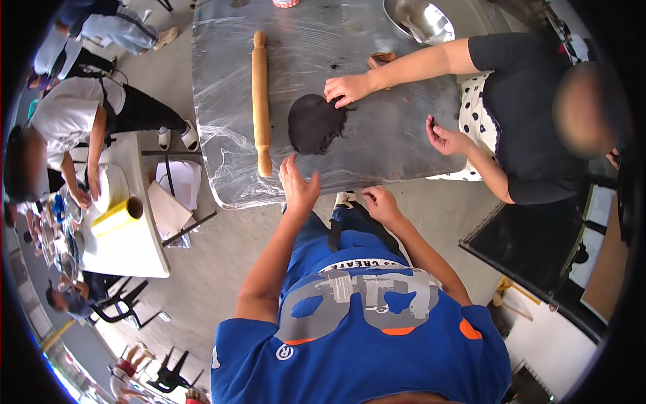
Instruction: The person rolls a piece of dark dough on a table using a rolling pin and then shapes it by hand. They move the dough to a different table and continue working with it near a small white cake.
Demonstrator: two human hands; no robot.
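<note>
A flat black slab [317,124] of soft, dough-like or clay-like material lies on the plastic-covered table [227,101]; its right edge is ragged. My left hand [299,183] is just below the slab at the table's near edge, fingers apart and holding nothing. Close to that same edge, farther right, my right hand [382,204] has loosely curled fingers; whether anything small is in them cannot be told. Left of the slab, a wooden rolling pin [261,103] lies lengthwise. A co-worker's hand [348,91] touches the slab's upper right edge.
The co-worker's other hand [448,139] hovers over the table's right side. A metal bowl [421,22] stands at the far right, near a brown strip-like item [381,59]. Another person works at a white table [126,252] on the left, holding a yellow roll [117,217].
</note>
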